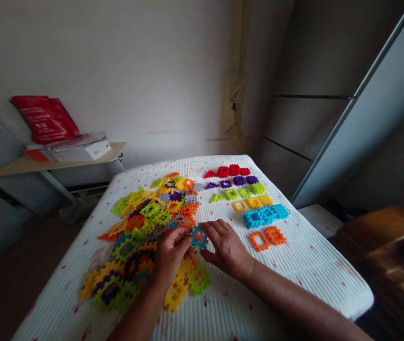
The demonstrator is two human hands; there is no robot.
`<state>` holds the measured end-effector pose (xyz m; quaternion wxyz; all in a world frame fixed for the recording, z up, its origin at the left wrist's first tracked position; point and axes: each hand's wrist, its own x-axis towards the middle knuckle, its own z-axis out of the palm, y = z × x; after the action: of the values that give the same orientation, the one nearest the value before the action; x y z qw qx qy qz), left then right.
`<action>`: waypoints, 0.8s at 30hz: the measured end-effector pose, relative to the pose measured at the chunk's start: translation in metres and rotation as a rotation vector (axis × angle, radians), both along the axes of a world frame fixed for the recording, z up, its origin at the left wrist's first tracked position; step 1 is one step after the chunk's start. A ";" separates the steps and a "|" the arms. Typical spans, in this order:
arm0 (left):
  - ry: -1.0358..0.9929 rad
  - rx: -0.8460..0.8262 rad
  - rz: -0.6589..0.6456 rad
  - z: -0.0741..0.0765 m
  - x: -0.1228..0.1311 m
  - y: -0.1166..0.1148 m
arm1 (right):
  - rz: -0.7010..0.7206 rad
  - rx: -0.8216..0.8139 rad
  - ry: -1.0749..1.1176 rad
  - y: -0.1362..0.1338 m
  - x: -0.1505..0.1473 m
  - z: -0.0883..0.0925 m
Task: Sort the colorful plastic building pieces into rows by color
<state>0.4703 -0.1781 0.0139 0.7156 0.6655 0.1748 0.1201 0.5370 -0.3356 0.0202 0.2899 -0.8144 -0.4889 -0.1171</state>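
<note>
A blue tile with an orange part showing in its middle (199,237) is held between my two hands, above the near right side of a loose pile of coloured plastic tiles (152,213). My left hand (175,246) pinches its left edge with thumb and fingers. At its right edge is my right hand (225,244), fingers curved and thumb apart below, touching the tile. To the right lie sorted rows: red (234,170), purple (239,180), green (245,192), yellow (253,203), light blue (266,216) and orange tiles (276,235).
The tiles rest on a padded white cover with small red marks (308,265). At the back left, a wooden shelf (116,150) bears a red bag (43,118) and a white box (97,149). A grey cabinet (294,123) stands at the right, with a brown wooden object (387,232) nearer.
</note>
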 end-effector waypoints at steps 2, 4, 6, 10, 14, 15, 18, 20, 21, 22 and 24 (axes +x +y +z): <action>0.013 0.016 -0.003 -0.001 0.000 0.000 | -0.012 -0.010 -0.004 0.002 -0.004 0.000; 0.017 0.035 -0.002 -0.002 -0.001 0.000 | -0.039 -0.029 -0.012 0.001 -0.007 0.000; 0.009 0.049 0.001 -0.002 -0.001 0.001 | -0.085 -0.036 -0.023 -0.004 -0.007 0.002; -0.026 0.066 0.041 -0.002 -0.002 0.005 | -0.310 0.072 -0.029 -0.042 0.013 0.010; -0.022 0.066 0.067 -0.005 -0.003 0.010 | -0.692 0.055 0.000 -0.105 0.046 0.022; -0.017 0.060 0.065 -0.006 -0.003 0.010 | -0.768 0.010 0.001 -0.119 0.054 0.023; -0.014 0.045 0.060 -0.008 -0.001 0.009 | -0.911 -0.139 0.008 -0.150 0.072 0.020; -0.014 0.047 0.070 -0.007 0.000 0.007 | -0.948 -0.227 0.016 -0.158 0.079 0.014; -0.011 0.052 0.076 -0.007 0.000 0.007 | -0.954 -0.261 0.016 -0.160 0.082 0.011; -0.007 0.057 0.080 -0.007 0.000 0.007 | -0.954 -0.289 0.010 -0.160 0.083 0.007; 0.005 0.061 0.081 -0.009 0.000 0.009 | -0.936 -0.327 -0.005 -0.157 0.084 0.001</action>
<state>0.4704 -0.1693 0.0052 0.6890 0.6797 0.1996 0.1528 0.6214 -0.4930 0.0216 0.0734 -0.9811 -0.0832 -0.1586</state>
